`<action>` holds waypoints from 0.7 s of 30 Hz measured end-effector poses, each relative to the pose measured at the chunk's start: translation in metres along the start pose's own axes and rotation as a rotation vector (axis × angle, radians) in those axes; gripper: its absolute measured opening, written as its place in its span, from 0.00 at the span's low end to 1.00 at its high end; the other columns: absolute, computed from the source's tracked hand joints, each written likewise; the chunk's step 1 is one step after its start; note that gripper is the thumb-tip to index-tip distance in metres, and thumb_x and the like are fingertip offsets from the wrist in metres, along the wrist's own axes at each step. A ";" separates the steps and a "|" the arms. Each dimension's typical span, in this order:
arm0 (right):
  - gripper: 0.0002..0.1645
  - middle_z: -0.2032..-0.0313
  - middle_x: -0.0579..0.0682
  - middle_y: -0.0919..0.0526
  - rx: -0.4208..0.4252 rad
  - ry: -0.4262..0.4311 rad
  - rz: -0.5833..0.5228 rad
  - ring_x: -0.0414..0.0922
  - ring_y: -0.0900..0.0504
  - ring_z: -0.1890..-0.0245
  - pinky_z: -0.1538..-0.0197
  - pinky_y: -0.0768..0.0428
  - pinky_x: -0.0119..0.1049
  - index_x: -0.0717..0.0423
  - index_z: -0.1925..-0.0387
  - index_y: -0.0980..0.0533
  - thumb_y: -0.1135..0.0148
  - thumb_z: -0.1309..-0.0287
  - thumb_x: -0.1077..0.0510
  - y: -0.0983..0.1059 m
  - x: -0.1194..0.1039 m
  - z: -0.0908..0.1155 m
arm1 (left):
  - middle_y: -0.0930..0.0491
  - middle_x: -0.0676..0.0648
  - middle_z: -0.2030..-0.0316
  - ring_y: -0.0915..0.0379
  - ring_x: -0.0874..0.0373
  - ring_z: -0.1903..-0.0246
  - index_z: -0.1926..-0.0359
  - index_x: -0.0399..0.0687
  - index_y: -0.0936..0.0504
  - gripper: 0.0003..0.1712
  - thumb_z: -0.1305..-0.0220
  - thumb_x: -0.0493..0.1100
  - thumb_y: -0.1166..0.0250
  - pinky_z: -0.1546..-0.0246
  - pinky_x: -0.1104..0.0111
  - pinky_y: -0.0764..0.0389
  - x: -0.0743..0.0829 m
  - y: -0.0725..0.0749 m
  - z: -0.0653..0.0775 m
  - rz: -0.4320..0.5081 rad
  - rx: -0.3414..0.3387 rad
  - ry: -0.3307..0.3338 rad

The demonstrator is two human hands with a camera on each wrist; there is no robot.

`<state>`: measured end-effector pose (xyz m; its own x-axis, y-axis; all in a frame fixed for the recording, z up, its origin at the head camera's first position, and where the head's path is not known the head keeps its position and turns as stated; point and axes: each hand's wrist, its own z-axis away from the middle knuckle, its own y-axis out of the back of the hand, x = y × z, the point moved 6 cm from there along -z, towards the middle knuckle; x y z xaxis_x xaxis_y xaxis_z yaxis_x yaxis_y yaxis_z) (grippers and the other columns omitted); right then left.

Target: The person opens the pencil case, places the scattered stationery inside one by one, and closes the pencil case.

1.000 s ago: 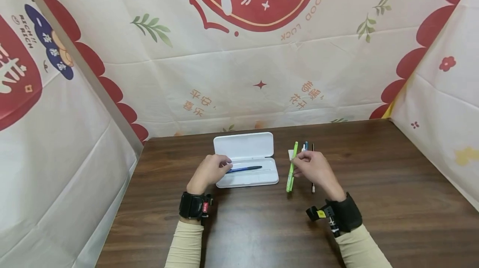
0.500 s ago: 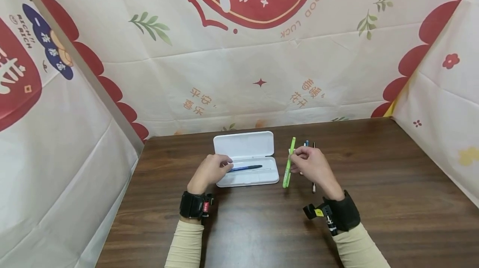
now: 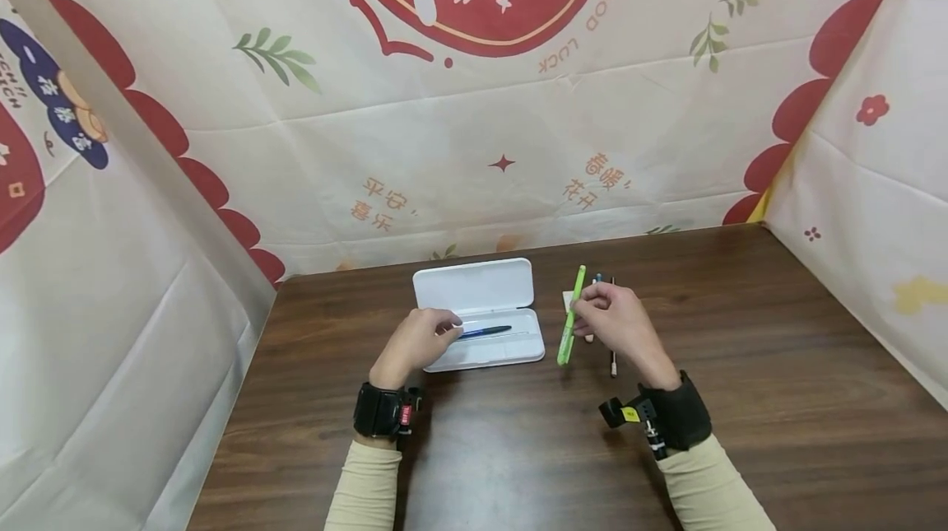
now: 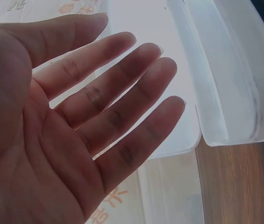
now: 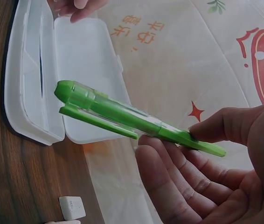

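L hand [image 3: 415, 343] is at the L end of the open white case [image 3: 485, 359], fingers straight & slightly spread; can't tell if they touch it. Blue pen [image 3: 489, 331] lies in the case. White eraser [image 5: 72, 208] sits on the table [image 3: 518, 449], R of the case. Green pen [image 3: 566, 342] is just R of the case, tilted, pinched btwn thumb & fingers of R hand [image 3: 616, 319]. Dark pencil [image 3: 613, 363] lies on the table, partly hidden by R hand.
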<state>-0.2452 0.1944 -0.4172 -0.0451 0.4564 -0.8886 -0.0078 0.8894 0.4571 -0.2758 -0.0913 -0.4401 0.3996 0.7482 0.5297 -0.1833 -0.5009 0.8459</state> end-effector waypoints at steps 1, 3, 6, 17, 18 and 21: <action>0.12 0.67 0.59 0.13 0.000 0.001 -0.002 0.54 0.12 0.68 0.68 0.16 0.34 0.67 0.57 0.24 0.44 0.34 0.61 0.000 0.000 0.000 | 0.14 0.49 0.65 0.21 0.58 0.63 0.56 0.44 0.12 0.10 0.32 0.43 0.36 0.59 0.61 0.20 0.001 -0.001 0.000 0.002 0.000 -0.003; 0.11 0.67 0.59 0.13 0.001 0.004 -0.004 0.52 0.12 0.69 0.68 0.16 0.34 0.67 0.57 0.24 0.44 0.34 0.61 -0.001 -0.001 0.000 | 0.14 0.50 0.64 0.21 0.58 0.63 0.56 0.44 0.12 0.11 0.32 0.43 0.36 0.58 0.61 0.20 0.002 -0.001 0.000 0.003 0.002 -0.007; 0.11 0.67 0.59 0.13 0.002 0.006 -0.007 0.48 0.13 0.71 0.68 0.15 0.38 0.66 0.57 0.23 0.44 0.34 0.61 -0.001 -0.002 -0.001 | 0.14 0.49 0.64 0.20 0.58 0.62 0.56 0.44 0.12 0.11 0.32 0.44 0.36 0.57 0.60 0.20 0.004 -0.001 0.000 0.001 0.005 -0.012; 0.11 0.67 0.58 0.13 -0.023 -0.004 -0.010 0.49 0.12 0.70 0.66 0.15 0.45 0.65 0.58 0.23 0.44 0.33 0.59 -0.002 -0.006 -0.001 | 0.15 0.50 0.64 0.22 0.60 0.64 0.55 0.44 0.12 0.11 0.32 0.44 0.36 0.59 0.62 0.21 0.010 -0.001 0.000 0.014 -0.019 0.003; 0.11 0.66 0.58 0.13 -0.026 -0.009 -0.011 0.49 0.12 0.69 0.66 0.15 0.44 0.65 0.57 0.23 0.44 0.33 0.59 -0.002 -0.005 -0.001 | 0.15 0.50 0.64 0.23 0.60 0.65 0.55 0.45 0.12 0.10 0.32 0.44 0.36 0.59 0.63 0.21 0.011 -0.001 0.000 0.015 -0.025 0.008; 0.11 0.66 0.58 0.13 -0.029 -0.017 -0.005 0.48 0.12 0.69 0.67 0.16 0.43 0.64 0.57 0.24 0.44 0.33 0.59 -0.002 -0.005 0.000 | 0.15 0.50 0.64 0.23 0.60 0.65 0.55 0.45 0.12 0.10 0.32 0.43 0.36 0.60 0.63 0.21 0.012 -0.004 -0.001 0.012 -0.034 0.006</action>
<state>-0.2453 0.1908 -0.4134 -0.0275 0.4524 -0.8914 -0.0373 0.8907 0.4531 -0.2714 -0.0796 -0.4364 0.3917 0.7447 0.5403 -0.2182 -0.4953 0.8409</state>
